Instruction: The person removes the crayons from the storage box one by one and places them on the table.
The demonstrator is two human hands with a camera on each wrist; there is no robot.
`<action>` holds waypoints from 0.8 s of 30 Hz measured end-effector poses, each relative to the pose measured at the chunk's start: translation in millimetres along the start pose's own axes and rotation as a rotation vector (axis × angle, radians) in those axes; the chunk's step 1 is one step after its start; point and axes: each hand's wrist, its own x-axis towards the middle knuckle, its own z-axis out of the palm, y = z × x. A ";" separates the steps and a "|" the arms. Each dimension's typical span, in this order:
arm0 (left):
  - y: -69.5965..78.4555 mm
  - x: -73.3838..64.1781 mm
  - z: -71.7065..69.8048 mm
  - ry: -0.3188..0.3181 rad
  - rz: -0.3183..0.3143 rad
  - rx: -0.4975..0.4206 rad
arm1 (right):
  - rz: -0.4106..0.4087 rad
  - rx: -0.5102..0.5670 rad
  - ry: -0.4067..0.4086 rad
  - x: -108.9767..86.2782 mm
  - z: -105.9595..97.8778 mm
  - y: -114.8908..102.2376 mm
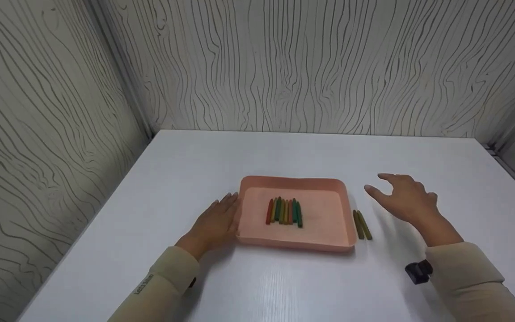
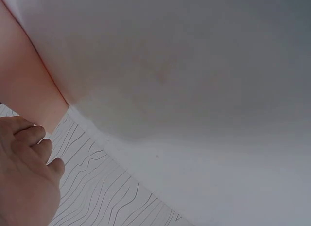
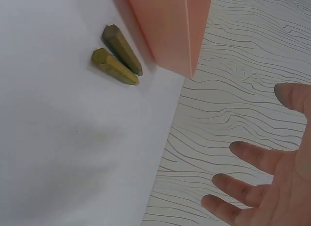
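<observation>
A shallow pink tray [image 1: 257, 243] stands on the white table with several crayons [image 1: 285, 212] lying side by side in it, red, green and yellowish. My left hand [image 1: 216, 222] rests against the tray's left side with its fingers straight. To the right of the tray, two olive-yellow crayons [image 1: 362, 225] lie close together on the table; the right wrist view shows the same olive crayons [image 3: 116, 56] beside the tray wall [image 3: 163, 31]. My right hand [image 1: 407, 199] hovers to the right of that pair, thumb and fingers spread, holding nothing.
The white table [image 1: 302, 286] runs back to a panel [image 1: 284, 67] with a wood-grain pattern. A similar panel [image 1: 38, 156] stands along the left side. A small black device [image 1: 419, 272] sits at the right wrist.
</observation>
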 end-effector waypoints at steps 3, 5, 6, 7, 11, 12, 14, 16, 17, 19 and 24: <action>-0.3 0.3 0.4 0.006 0.002 0.003 | -0.017 -0.007 0.017 2.5 -2.9 -9.3; 0.0 0.5 0.5 0.008 -0.001 0.012 | -0.026 -0.010 0.030 4.2 -4.0 -15.4; 0.1 0.7 0.6 0.009 -0.002 0.014 | -0.031 -0.011 0.034 4.7 -4.5 -18.3; 0.3 0.9 0.5 0.010 -0.003 0.015 | -0.036 -0.011 0.038 5.4 -4.7 -21.0; 0.3 1.2 1.2 0.015 0.001 0.015 | -0.060 -0.007 0.046 7.5 -3.8 -31.1; 0.1 1.3 1.5 0.015 0.002 0.013 | -0.064 -0.008 0.044 8.1 -3.0 -33.6; -0.6 1.4 2.0 0.013 0.000 0.012 | -0.072 -0.005 0.041 9.3 -1.0 -38.8; -1.0 1.6 2.2 0.009 -0.006 0.007 | -0.080 -0.006 0.036 10.4 1.8 -44.2; -1.2 1.8 2.4 0.007 -0.011 0.005 | -0.085 -0.005 0.033 10.9 3.3 -46.9; -1.2 1.9 2.1 0.009 -0.011 0.002 | -0.101 0.002 0.027 11.9 6.7 -52.0; 0.0 1.9 1.4 0.014 0.001 0.016 | -0.131 0.035 0.007 14.9 16.8 -64.1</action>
